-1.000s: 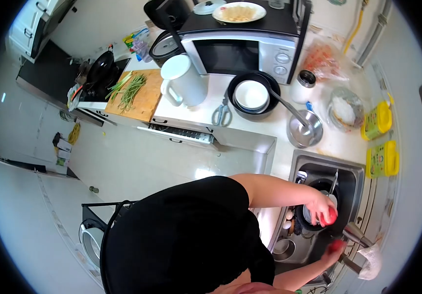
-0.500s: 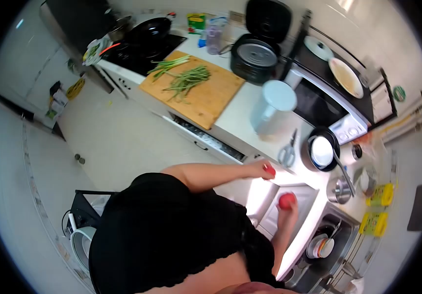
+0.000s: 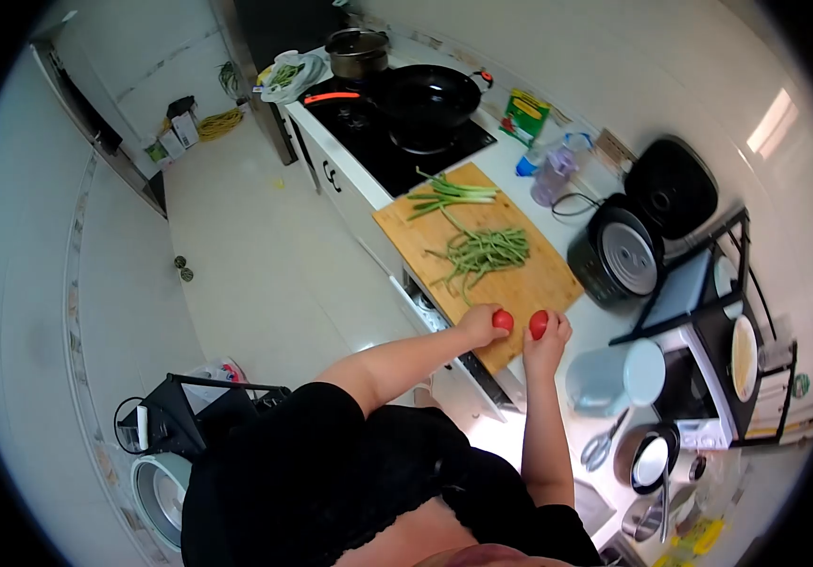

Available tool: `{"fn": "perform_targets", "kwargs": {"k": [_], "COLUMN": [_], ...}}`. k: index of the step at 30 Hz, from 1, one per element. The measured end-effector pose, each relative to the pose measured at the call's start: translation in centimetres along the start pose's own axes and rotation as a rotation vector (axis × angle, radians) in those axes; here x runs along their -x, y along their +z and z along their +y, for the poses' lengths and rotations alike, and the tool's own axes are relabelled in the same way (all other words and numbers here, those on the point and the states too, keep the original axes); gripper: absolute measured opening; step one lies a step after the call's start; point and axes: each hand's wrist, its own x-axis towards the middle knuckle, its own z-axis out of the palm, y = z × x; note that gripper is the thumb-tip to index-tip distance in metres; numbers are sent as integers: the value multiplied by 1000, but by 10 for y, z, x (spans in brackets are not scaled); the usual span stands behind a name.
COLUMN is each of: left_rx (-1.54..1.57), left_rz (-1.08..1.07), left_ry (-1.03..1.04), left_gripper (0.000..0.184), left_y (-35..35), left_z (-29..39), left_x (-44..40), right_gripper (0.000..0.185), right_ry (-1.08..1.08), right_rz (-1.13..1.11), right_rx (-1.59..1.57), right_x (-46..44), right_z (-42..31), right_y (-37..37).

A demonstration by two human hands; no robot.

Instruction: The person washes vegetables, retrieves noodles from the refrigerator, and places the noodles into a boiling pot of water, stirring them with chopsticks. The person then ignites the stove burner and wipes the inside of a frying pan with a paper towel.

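Head view: left hand [image 3: 478, 325] grasps one tomato [image 3: 503, 321], right hand [image 3: 545, 348] grips second tomato [image 3: 539, 325]; both at cutting board [image 3: 543, 274], near green beans [image 3: 489, 252].

A single wide, round-edged view looks down and forward from the wearer's head, above the left hand [image 3: 480, 326] and right hand [image 3: 546, 348]. The black top [image 3: 331, 472] is close, on the near side of both hands. Past them, the view reaches across the cutting board [image 3: 539, 260] to the farther stove [image 3: 368, 137], with floor [image 3: 255, 255] left of the left hand and the microwave [image 3: 690, 383] right of the right.
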Motion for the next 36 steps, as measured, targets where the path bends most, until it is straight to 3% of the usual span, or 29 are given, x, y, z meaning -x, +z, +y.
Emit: {"fn": "perform_targets", "kwargs": {"k": [2, 4, 6, 8, 10, 11, 13, 16, 17, 18, 22, 24, 26, 28, 29, 34, 36], "left_rx": [34, 8, -95, -66, -27, -21, 149, 201, 143, 142, 395, 348, 416, 408, 424, 480, 505], "left_rz": [-66, -134, -140, -244, -354, -345, -552, -594, -430, -424, -189, -102, 57, 144, 203, 408, 451], "left_ry": [-8, 95, 292, 258, 355, 342, 269, 128, 279, 283, -23, -158, -165, -331, -406, -619, -677], "left_gripper": [55, 49, 48, 50, 52, 52, 46, 41, 33, 33, 23, 23, 22, 20, 19, 18, 18], "left_y": [-12, -21, -13, -33, -52, -70, -112, -172, -198, -225, -329, -388, -436, -482, -507, -591, -612], "left_z": [0, -9, -37, -32, -34, -29, -27, -62, -79, -97, -178, -216, -267, -321, -333, -402, -409], "left_x": [-12, -28, -41, -44, -46, -47, -57, -72, -72, -75, -65, -52, -32, -7, 6, 43, 38], "right_gripper": [53, 57, 60, 58, 54, 50, 48, 35, 31, 27, 15, 11, 10, 12, 16, 19, 18], "right_ry": [-95, -120, -109, -41, -5, 35, 30, 0, -28, -54, -116, -130, -96, -281, -343, -531, -538], "right_rz": [56, 21, -194, -225, -244, -245, -209, -131, -129, -124, -93, -82, -354, -388, -285, -350, -354], "right_rx": [230, 219, 110, 76, 185, 294, 303, 236, 138, 37, -137, -134, -156, -232, -338, -30, -50], "right_x": [-24, -32, -41, -48, -55, -64, -96, -151, -170, -188, -238, -247, -259, -278, -287, -355, -389], "right_z": [11, 30, 23, 14, 21, 19, 0, -64, -79, -98, -199, -251, -294, -345, -377, -463, -484], "right_y": [24, 48, 51, 52, 58, 62, 69, 79, 92, 106, 172, 208, 246, 279, 292, 337, 361]}}
